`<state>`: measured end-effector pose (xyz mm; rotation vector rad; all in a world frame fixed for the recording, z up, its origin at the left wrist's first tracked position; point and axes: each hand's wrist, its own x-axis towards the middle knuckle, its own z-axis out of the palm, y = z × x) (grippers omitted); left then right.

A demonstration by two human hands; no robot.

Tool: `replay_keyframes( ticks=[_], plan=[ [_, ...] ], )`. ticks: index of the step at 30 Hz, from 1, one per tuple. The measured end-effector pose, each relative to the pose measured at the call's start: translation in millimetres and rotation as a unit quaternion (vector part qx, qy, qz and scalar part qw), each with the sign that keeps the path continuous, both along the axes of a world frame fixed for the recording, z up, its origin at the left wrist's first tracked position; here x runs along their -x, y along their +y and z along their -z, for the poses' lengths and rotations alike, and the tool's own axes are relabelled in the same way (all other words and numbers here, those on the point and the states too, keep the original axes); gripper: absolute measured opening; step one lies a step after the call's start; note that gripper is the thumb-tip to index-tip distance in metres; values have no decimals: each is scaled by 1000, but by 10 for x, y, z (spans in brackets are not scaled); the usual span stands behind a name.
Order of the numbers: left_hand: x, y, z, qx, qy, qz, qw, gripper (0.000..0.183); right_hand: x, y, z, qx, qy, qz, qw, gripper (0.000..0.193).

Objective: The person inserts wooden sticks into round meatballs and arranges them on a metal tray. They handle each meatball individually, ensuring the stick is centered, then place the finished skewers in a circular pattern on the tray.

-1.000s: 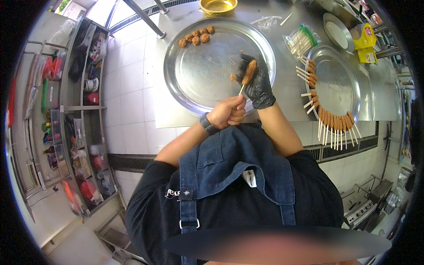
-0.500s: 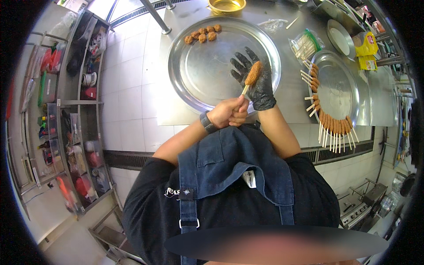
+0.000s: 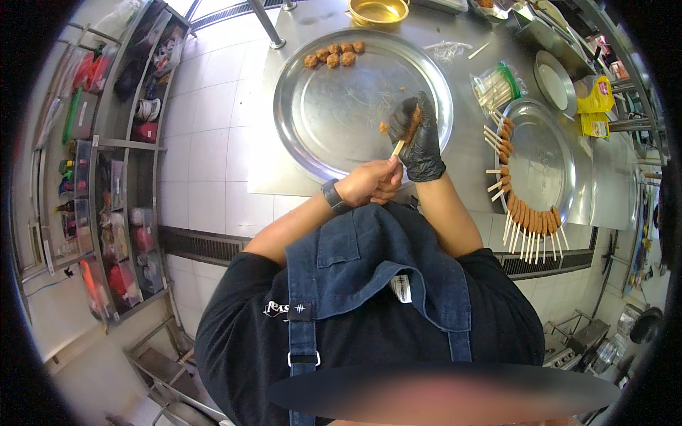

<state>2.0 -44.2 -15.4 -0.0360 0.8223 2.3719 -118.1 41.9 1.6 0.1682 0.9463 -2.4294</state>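
My bare left hand [image 3: 368, 183], a dark band at its wrist, pinches the wooden stick of a meat skewer [image 3: 414, 122]. My right hand [image 3: 425, 150] wears a black glove and has its fingers curled round the reddish-brown meat, hiding part of it. Both hands are over the near right side of a large round metal tray [image 3: 284, 128]. Small orange-brown crumbs [image 3: 383, 128] show beside the gloved fingers. At the tray's far left lie several meatballs [image 3: 332, 60]. To the right, several finished-looking skewers [image 3: 533, 216] line the edge of an oval metal tray [image 3: 543, 156], sticks pointing outward.
Beyond the trays are a gold-coloured bowl [image 3: 378, 10], a bag of wooden sticks [image 3: 495, 89], crumpled clear plastic [image 3: 447, 50] and one loose stick [image 3: 479, 50]. A pale dish [image 3: 554, 84] and yellow package [image 3: 595, 96] stand far right. Loaded shelves [image 3: 131, 149] rise at left.
The gloved right hand, fingers spread half a second ago, has curled round the meat. Crumbs now show near its fingers. The left hand keeps hold of the stick; the view has shifted slightly.
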Motion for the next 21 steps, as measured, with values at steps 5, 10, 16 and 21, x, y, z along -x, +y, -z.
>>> replay_keyframes(
  ticks=[5,10,16,21],
  plan=[
    [53,151,-12,40,20,-26,999,44,219,248,130,275,42,-243,929,23],
    [80,320,13,41,13,-73,996,39,238,345,93,119,-66,-165,977,29],
    [133,521,11,124,-18,-202,971,41,199,443,-27,-96,230,-199,948,34],
    [154,615,91,131,-21,-251,959,39,142,386,89,-104,291,-178,934,39]
  ],
)
